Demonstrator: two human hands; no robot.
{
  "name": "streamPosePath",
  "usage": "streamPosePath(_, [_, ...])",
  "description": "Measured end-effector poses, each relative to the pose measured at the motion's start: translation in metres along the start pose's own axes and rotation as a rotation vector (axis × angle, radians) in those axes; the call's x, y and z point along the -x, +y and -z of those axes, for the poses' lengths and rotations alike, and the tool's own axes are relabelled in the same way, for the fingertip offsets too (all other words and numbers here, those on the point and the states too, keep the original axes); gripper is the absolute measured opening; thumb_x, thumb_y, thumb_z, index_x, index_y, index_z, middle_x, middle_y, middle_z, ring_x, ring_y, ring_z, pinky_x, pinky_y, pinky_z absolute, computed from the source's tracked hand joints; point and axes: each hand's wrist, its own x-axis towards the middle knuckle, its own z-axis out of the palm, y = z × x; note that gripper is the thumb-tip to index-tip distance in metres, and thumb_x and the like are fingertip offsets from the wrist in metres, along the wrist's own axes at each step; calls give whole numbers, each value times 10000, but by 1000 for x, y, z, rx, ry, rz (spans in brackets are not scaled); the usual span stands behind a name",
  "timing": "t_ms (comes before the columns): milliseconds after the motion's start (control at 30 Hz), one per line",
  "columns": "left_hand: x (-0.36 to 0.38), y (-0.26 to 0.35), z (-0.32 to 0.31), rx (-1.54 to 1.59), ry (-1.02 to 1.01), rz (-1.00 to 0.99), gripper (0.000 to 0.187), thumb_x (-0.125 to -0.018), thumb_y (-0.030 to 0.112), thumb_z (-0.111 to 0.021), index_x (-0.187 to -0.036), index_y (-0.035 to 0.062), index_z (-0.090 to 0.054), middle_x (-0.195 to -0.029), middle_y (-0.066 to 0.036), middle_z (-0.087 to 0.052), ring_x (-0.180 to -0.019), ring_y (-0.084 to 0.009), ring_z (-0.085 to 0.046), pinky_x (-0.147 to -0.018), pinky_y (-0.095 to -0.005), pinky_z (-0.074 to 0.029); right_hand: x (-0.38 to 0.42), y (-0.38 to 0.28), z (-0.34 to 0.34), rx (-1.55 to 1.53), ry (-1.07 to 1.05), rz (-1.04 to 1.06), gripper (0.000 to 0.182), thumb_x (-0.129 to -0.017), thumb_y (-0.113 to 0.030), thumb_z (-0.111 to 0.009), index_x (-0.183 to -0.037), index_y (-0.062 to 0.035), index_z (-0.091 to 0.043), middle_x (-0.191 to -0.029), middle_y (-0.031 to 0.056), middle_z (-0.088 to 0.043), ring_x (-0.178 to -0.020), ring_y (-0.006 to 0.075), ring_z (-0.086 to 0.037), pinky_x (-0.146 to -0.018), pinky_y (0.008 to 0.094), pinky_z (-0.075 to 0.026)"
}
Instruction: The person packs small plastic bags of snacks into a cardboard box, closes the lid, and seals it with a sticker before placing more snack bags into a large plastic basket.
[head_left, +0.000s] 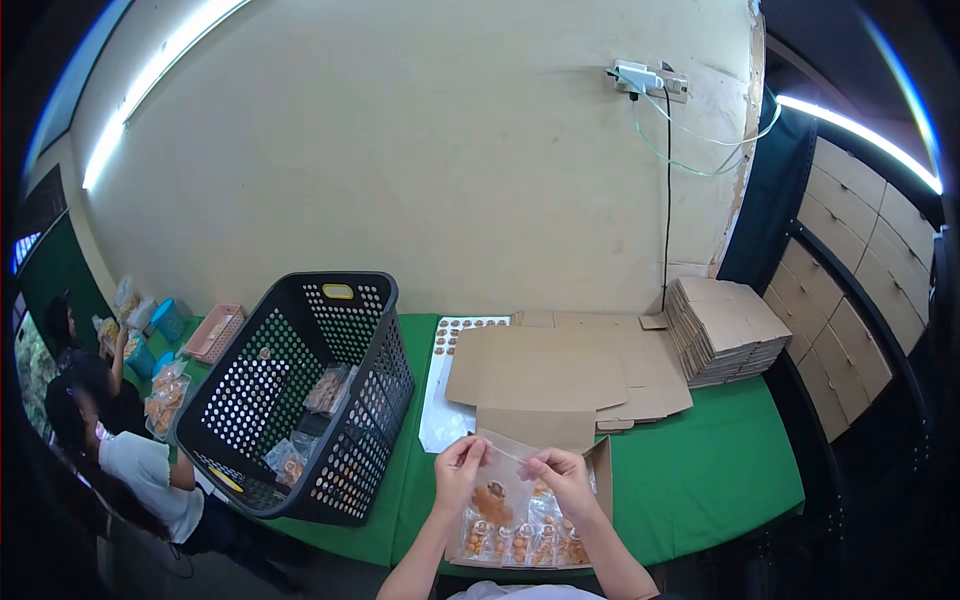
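Observation:
Both my hands pinch the top edge of a clear plastic pouch (492, 500) with a round label and orange-brown contents low inside. My left hand (460, 478) is closed on the pouch's upper left corner. Closed on its upper right side is my right hand (563, 482). The pouch hangs over an open cardboard box (603, 470), partly hiding it. Inside that box lie several labelled clear pouches (545, 540) with round orange-brown pieces. The box's raised flap (535, 427) stands behind my hands.
To the left stands a large black perforated basket (365, 430) with a few filled pouches inside. Flattened cardboard (540, 365), a sticker sheet (440, 425) and a cardboard stack (728, 330) lie on the green-covered table (715, 450). Other people (150, 475) are at far left.

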Motion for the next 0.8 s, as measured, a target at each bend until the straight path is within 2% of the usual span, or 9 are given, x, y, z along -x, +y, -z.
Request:
streamPosePath(167, [-6, 6, -5, 29, 99, -32, 150, -853, 138, -537, -810, 1, -580, -706, 0, -559, -643, -62, -504, -625, -196, -402, -4, -5, -6, 74, 56, 13, 170, -826, -125, -573, -833, 41, -610, -732, 84, -624, -672, 118, -583, -639, 229, -461])
streamPosePath(200, [-7, 1, -5, -13, 135, -52, 127, -819, 129, -578, -825, 3, -570, -767, -19, -568, -691, -88, -515, -629, -208, -404, -3, -2, -3, 107, 94, 18, 174, -826, -125, -573, -840, 44, -611, -735, 85, -625, -669, 119, -585, -634, 231, -464])
streamPosePath(300, [5, 5, -4, -450, 227, -380, 165, -774, 141, -625, -851, 11, -559, -891, -47, -567, -768, -132, -529, -651, -233, -422, -1, 8, 3, 49, 254, 54, 174, -824, -125, -576, -827, 44, -615, -728, 79, -626, -653, 115, -585, -626, 239, -470])
streamPosePath(333, [11, 6, 0, -497, 50, -386, 311, -747, 186, -657, -969, 0, -546, -983, -104, -547, -851, -192, -538, -728, -285, -439, 1, 12, 3, 56, 279, 20, 183, -826, -132, -575, -879, 40, -605, -742, 69, -622, -672, 110, -583, -649, 239, -467])
streamPosePath(433, [25, 9, -12, -464, -179, -327, 364, -741, 205, -665, -1015, 4, -536, -975, -103, -549, -872, -194, -538, -754, -296, -437, 5, 21, -1, 84, 134, -12, 214, -834, -142, -565, -960, 30, -577, -772, 58, -613, -726, 110, -581, -678, 232, -464])
streamPosePath(467, [26, 5, -14, -453, -166, -307, 399, -729, 220, -676, -1042, 14, -540, -993, -112, -542, -897, -199, -542, -765, -293, -436, 5, 19, -4, 46, 38, -24, 231, -840, -128, -550, -1017, 20, -548, -915, 59, -576, -845, 113, -558, -733, 232, -451])
streamPosePath(567, [22, -16, -9, -341, -103, -217, 386, -736, 216, -675, -1038, 12, -550, -965, -96, -559, -904, -167, -543, -774, -275, -431, 6, 18, -12, -16, 1, -2, 201, -842, -113, -539, -1007, 0, -559, -1027, 55, -507, -944, 105, -509, -774, 237, -435])
streamPosePath(667, [25, -23, -11, -189, -79, 32, 344, -763, 197, -657, -1034, 10, -558, -944, -60, -578, -885, -130, -544, -781, -256, -423, 6, 38, -1, 73, 73, -21, 270, -798, -86, -592, -1055, -27, -533, -1073, 54, -458, -994, 102, -470, -775, 238, -425])
streamPosePath(800, [25, -38, -6, 12, -138, 177, 261, -803, 171, -616, -997, 1, -581, -920, -41, -601, -845, -101, -549, -774, -237, -419, -2, 59, 12, 162, 207, -30, 455, -712, -62, -678, -1118, -57, -473, -1056, 53, -473, -957, 106, -488, -738, 231, -427])
